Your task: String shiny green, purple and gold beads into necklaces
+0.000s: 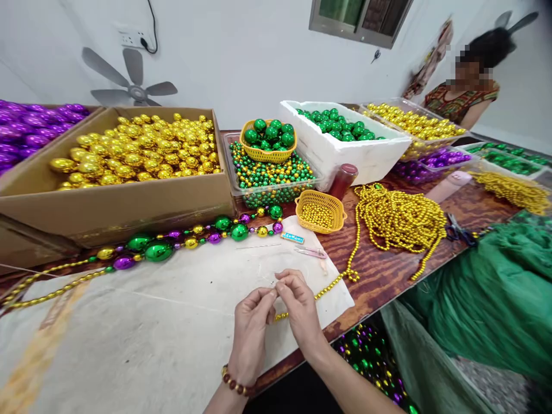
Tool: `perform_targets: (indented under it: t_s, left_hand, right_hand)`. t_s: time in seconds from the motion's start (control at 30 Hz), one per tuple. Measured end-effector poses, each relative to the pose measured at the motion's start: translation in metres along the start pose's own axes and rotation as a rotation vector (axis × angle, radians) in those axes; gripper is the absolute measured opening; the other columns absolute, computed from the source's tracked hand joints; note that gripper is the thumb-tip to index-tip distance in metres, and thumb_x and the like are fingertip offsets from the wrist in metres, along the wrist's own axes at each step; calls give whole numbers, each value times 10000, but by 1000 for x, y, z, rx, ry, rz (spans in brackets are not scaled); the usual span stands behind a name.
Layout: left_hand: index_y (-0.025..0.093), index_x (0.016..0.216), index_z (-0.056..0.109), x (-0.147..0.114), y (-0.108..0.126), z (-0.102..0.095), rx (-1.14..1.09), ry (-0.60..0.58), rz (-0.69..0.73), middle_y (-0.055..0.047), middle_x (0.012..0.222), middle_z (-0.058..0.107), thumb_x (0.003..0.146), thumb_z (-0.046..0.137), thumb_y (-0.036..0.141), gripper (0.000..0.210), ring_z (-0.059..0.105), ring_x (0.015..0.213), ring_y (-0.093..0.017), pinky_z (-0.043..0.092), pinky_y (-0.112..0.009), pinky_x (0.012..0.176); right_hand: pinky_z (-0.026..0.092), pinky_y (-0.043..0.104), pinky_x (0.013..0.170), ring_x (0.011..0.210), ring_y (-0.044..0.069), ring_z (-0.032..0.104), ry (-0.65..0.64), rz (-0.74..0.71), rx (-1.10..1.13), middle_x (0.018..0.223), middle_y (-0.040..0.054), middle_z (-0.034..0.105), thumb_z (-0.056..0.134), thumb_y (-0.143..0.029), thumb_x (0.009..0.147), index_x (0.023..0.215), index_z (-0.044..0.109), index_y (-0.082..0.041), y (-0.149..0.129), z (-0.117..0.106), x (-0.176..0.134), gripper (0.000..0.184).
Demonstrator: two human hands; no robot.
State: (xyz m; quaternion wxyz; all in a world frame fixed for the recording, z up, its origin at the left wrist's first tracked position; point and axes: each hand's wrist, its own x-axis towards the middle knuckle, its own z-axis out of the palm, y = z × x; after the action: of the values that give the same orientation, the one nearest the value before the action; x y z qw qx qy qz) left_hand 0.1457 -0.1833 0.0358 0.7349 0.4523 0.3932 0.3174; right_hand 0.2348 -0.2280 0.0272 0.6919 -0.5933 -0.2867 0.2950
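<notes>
My left hand (254, 316) and my right hand (299, 302) meet over a white cloth (172, 339), both closed in a pinch with fingertips together. Between them is what looks like thin thread, too fine to follow fully. A pale thread (172, 300) runs across the cloth from the left towards my left hand. A strand of small gold beads (332, 286) passes behind my right hand, its near end showing below the fingers. Beyond my hands lie thread snips (311, 252), a long needle (259, 246) and a small blue packet (292, 237).
A garland (157, 250) of green, gold and purple beads lies along a cardboard box (172, 201) of gold beads. A yellow basket (321, 227), a dark red bottle (344, 181), a gold bead pile (397, 218) and scissors (460, 232) stand right. Another person (466, 92) sits far right.
</notes>
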Motion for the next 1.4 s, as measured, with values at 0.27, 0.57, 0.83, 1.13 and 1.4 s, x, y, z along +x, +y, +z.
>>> perform_targets:
  t_s: [0.27,0.57,0.83,1.13,1.4]
  left_hand:
    - [143,789,654,-5,5,1,-153,-105,-95,81,527,252,810,665,353,211,176,506,-65,213,-197,481]
    - [150,875,663,-2,12,-15,67,-267,-90,82,537,204,837,635,400,254,126,499,-64,112,-233,470]
    - [153,792,609,-5,17,-16,265,-388,-132,72,546,302,855,611,392,247,211,502,-71,176,-222,485]
    - [190,849,642,-7,54,-4,362,-223,261,-29,867,608,856,621,307,120,536,876,-174,402,-266,810]
    - [205,924,657,3,75,0,123,-189,65,-1,774,560,808,677,293,147,489,773,-132,402,-219,709]
  right_hand:
    - [485,346,873,971,206,595,-38,379,653,911,50,614,604,-313,828,786,600,-197,-12,6,5,123]
    - [494,365,880,650,95,505,-120,385,813,774,-29,489,635,-289,843,790,517,-209,-29,-20,20,152]
    - [339,204,494,475,69,430,-316,206,251,572,-54,484,647,-356,845,717,549,-162,-25,-41,32,251]
    - [427,296,906,989,174,589,-545,43,27,974,19,658,654,-266,826,964,683,-185,-31,-35,15,162]
    - [334,185,502,501,62,442,-457,15,-242,577,-61,470,529,-317,915,778,661,-174,-38,-35,4,238]
